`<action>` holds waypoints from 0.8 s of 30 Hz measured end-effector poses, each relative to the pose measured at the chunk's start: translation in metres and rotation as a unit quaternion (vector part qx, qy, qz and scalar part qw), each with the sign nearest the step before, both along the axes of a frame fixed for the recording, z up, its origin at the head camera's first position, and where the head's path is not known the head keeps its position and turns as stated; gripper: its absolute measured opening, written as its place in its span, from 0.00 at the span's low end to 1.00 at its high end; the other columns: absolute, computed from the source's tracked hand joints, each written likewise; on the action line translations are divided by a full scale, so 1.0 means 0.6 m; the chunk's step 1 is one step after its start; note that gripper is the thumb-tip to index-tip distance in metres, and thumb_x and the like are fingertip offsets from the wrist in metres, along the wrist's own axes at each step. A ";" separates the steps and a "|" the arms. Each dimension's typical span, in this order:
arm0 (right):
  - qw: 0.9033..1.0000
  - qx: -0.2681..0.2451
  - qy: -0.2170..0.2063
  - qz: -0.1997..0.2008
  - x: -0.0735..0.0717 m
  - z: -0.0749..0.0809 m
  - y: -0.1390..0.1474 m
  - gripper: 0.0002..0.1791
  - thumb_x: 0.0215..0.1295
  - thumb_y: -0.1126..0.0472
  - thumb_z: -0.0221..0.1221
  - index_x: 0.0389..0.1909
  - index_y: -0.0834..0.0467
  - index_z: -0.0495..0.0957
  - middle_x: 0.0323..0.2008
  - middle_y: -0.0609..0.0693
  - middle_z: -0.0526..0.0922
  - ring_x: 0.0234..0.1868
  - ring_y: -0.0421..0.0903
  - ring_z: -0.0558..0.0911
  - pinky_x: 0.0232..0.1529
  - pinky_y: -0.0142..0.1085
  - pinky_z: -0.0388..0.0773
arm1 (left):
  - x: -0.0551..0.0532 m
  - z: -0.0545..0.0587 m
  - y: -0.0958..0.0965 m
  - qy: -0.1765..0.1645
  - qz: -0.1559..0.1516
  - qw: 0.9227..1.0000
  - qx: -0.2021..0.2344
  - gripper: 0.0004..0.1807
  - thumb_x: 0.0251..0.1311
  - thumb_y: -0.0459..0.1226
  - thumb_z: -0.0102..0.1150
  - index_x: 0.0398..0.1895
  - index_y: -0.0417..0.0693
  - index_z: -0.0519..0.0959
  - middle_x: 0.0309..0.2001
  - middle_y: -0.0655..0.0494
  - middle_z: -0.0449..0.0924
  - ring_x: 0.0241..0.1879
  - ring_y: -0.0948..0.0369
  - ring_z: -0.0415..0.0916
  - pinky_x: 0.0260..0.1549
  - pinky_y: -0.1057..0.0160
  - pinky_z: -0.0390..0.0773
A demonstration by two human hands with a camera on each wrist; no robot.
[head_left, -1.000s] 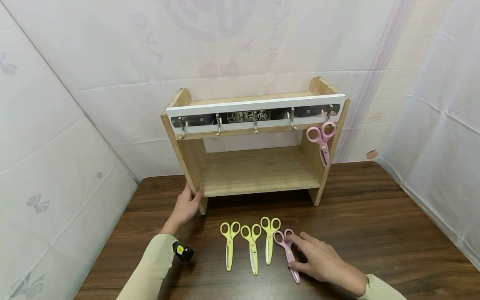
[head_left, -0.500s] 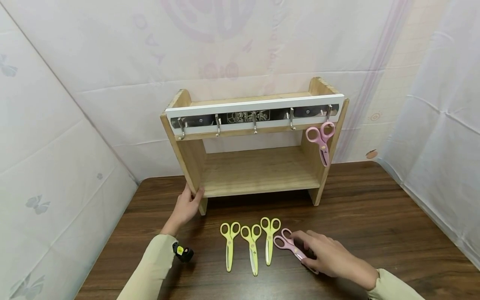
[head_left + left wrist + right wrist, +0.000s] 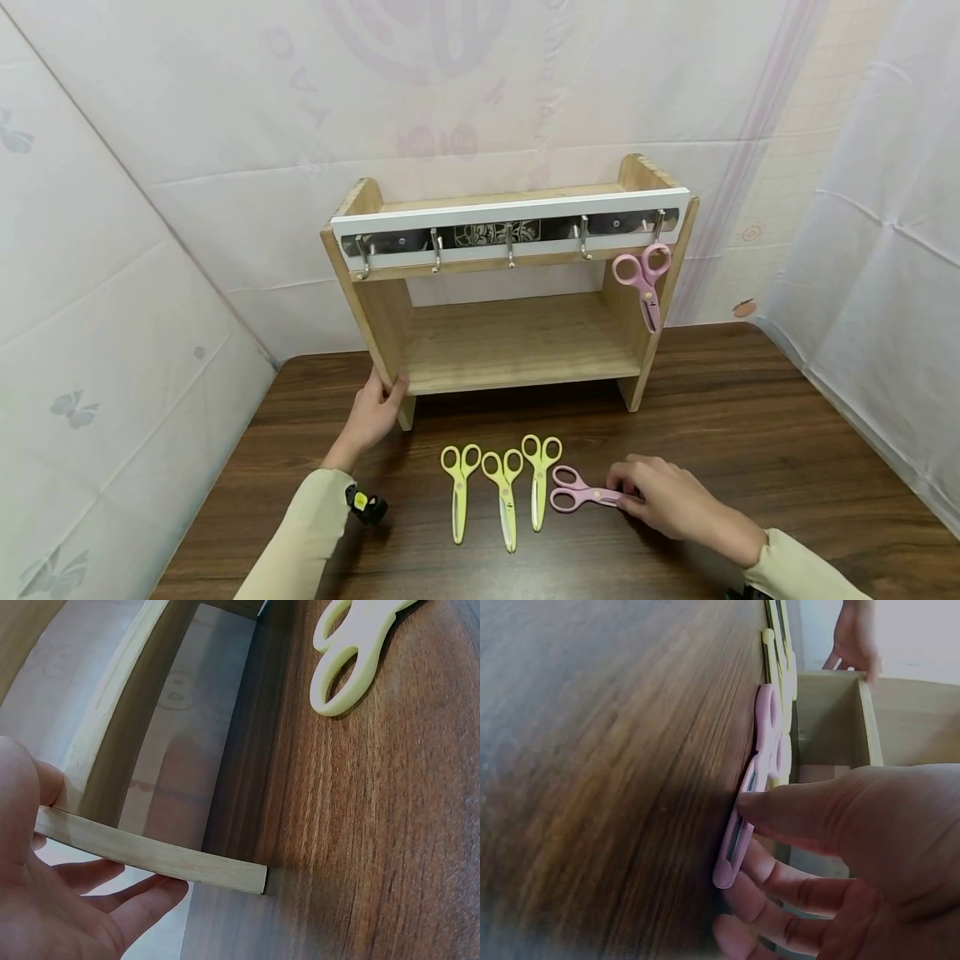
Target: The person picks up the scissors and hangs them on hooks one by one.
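My left hand point(image 3: 369, 414) grips the left side panel of a small wooden shelf point(image 3: 517, 337), thumb on the inner side, fingers on the outer side in the left wrist view. With thumb and fingers, my right hand point(image 3: 667, 497) pinches the blade end of pink scissors point(image 3: 595, 494). Their handle loops point left, low over the table, and the blade tips are partly hidden by the fingers in the head view. Left of them lie three pairs of yellow-green scissors point(image 3: 539, 487), loops toward the shelf. Another pair of pink scissors point(image 3: 649, 308) hangs from the rightmost hook.
Across the shelf's upper front runs a white rail point(image 3: 450, 212) with several metal hooks, the others bare. The shelf stands on a dark wood table point(image 3: 750, 433). Printed white cloth point(image 3: 247, 108) encloses the back and sides.
The pink scissors on the table have swung from blades toward the front to lying sideways, blades to the right. My right hand has moved slightly right with them. The left hand stays put.
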State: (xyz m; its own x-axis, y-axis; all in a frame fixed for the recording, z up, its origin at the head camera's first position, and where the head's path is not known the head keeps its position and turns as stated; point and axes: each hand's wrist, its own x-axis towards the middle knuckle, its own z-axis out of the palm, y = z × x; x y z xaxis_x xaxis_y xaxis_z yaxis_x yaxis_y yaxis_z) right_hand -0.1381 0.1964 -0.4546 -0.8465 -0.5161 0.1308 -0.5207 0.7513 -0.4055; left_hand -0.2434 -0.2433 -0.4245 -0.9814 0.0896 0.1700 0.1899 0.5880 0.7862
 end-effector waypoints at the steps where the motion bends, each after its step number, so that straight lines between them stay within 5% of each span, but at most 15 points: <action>1: 1.000 -0.002 -0.003 0.001 -0.002 0.000 0.000 0.13 0.60 0.62 0.73 0.33 0.42 0.80 0.27 0.32 0.70 0.26 0.30 0.68 0.21 0.31 0.66 | 0.000 0.000 0.000 -0.001 0.000 1.000 0.001 0.32 0.82 0.47 0.43 0.81 0.47 0.51 0.66 0.27 0.70 0.62 0.37 0.74 0.52 0.38 0.79; 18: 0.998 -0.001 0.053 -0.040 -0.030 -0.005 -0.003 0.11 0.60 0.62 0.73 0.29 0.44 0.81 0.27 0.33 0.71 0.25 0.29 0.69 0.21 0.30 0.66 | 0.002 -0.002 0.001 -0.005 -0.007 1.000 0.005 0.33 0.82 0.47 0.43 0.82 0.48 0.49 0.66 0.28 0.70 0.62 0.37 0.75 0.52 0.38 0.80; 24: 0.998 0.003 0.043 -0.044 -0.031 -0.006 -0.003 0.11 0.61 0.62 0.73 0.29 0.43 0.81 0.27 0.32 0.72 0.26 0.30 0.70 0.21 0.30 0.67 | 0.002 -0.001 0.001 -0.001 -0.010 1.000 0.005 0.33 0.82 0.47 0.43 0.82 0.48 0.49 0.65 0.28 0.71 0.61 0.37 0.75 0.51 0.38 0.80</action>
State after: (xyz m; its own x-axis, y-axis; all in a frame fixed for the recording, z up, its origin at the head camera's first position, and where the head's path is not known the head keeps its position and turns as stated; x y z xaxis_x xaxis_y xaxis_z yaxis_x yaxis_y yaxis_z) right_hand -0.1565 0.1944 -0.4581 -0.8744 -0.4413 0.2019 -0.4852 0.7983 -0.3568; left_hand -0.2424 -0.2426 -0.4253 -0.9798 0.1066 0.1692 0.1996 0.5756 0.7930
